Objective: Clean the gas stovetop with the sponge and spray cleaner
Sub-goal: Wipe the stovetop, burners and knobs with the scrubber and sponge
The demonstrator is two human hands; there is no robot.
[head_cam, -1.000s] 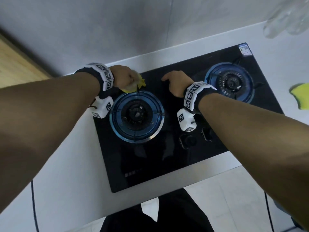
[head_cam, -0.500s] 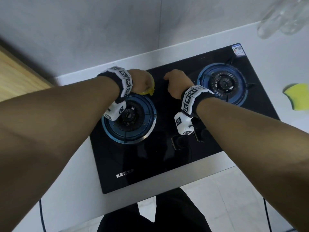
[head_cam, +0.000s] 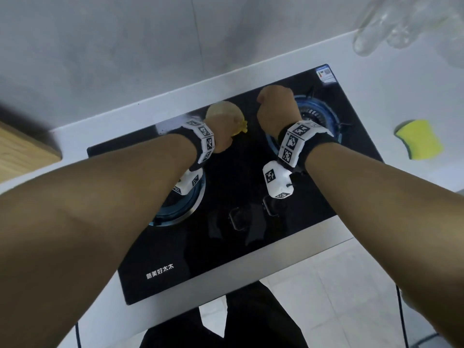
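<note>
A black glass gas stovetop (head_cam: 226, 249) with two blue-ringed burners lies in the white counter. My left hand (head_cam: 224, 121) grips a yellow sponge (head_cam: 241, 126) on the glass at the back, between the burners; only a corner of the sponge shows. My right hand (head_cam: 276, 109) is curled in a fist, knuckles down on the glass beside the right burner (head_cam: 319, 114), holding nothing that I can see. My left forearm hides most of the left burner (head_cam: 180, 212). A clear spray bottle (head_cam: 391, 26) stands blurred at the top right.
A second yellow sponge with a green edge (head_cam: 418, 139) lies on the white counter (head_cam: 401, 91) right of the stove. Two control knobs (head_cam: 237, 219) sit at the stove's front middle. A wooden board (head_cam: 22, 146) is at the left. Grey wall runs behind.
My left hand has slid the sponge rightward along the back of the stove, from behind the left burner to between the burners. My right hand stayed near the middle. The camera shifted.
</note>
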